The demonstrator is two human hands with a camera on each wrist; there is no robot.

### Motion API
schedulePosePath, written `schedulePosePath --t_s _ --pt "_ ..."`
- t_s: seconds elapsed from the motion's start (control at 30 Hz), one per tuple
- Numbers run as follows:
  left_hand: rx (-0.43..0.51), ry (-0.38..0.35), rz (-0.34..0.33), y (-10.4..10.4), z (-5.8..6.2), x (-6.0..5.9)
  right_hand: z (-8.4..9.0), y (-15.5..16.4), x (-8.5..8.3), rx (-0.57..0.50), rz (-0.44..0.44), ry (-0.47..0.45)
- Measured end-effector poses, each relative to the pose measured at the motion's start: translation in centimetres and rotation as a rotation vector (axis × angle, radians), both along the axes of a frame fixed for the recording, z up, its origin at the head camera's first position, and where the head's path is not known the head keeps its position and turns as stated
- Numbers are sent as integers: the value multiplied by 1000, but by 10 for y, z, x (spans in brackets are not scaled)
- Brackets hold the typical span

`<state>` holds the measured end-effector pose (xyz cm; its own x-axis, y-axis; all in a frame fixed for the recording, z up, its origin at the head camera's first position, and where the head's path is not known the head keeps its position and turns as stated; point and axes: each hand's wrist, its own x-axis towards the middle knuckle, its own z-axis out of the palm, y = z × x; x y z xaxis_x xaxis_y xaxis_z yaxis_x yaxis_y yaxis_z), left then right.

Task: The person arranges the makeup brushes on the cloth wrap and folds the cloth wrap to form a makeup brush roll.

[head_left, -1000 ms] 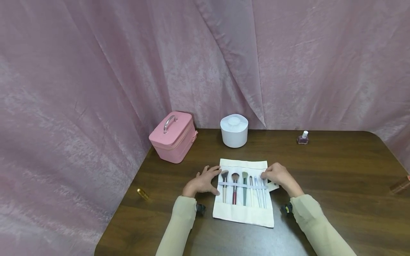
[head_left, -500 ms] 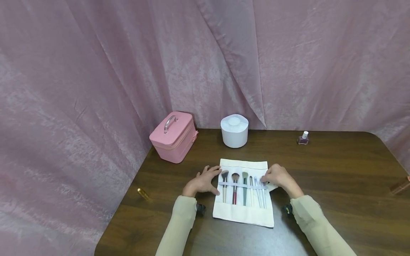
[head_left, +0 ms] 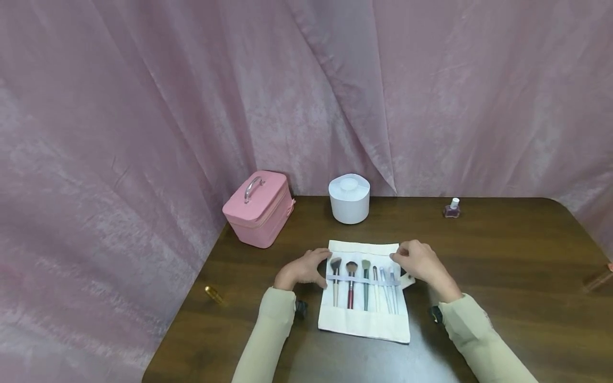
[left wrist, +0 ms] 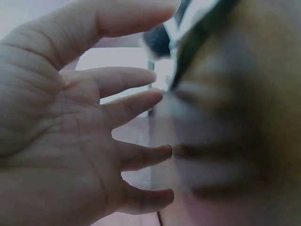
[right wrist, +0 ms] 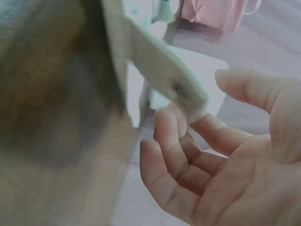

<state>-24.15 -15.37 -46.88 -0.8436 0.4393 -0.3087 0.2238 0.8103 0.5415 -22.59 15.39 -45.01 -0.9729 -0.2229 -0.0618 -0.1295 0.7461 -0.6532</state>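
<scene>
A white fabric brush roll (head_left: 364,325) lies unrolled on the table. Several makeup brushes stand in a row under its pale elastic band, among them a red-handled brush (head_left: 351,292) and a green-handled brush (head_left: 366,295). At the roll's left edge is my left hand (head_left: 303,269); its fingers (left wrist: 127,113) are spread and fairly straight in the left wrist view. My right hand (head_left: 423,264) hovers by the upper right edge, thumb apart from loosely bent fingers. A strap tab with a hole (right wrist: 164,70) sticks out from the roll beside those fingers; whether they touch it I cannot tell.
A pink vanity case (head_left: 258,207) with a metal handle and a white lidded container (head_left: 349,201) stand at the back. A nail polish bottle (head_left: 452,209) is back right. A gold tube (head_left: 214,294) lies left, a copper-coloured object (head_left: 598,279) far right.
My right hand has lifted off the brushes at the roll's right side, uncovering the rightmost brush and the strap tab. My left hand has stayed at the left edge.
</scene>
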Motion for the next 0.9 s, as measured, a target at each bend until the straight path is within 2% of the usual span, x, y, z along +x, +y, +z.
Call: schedulePosePath --t_s 0.2,0.4,0.67,0.9 --pt "10 30 -18 7 11 -11 13 -10 10 22 -5 129" --pt "68 83 -53 24 23 -25 26 -27 24 47 35 157" --pt "158 107 -83 49 19 -38 26 -47 52 55 88 177" --pt "167 85 -110 62 15 -47 12 -64 79 30 181 159"
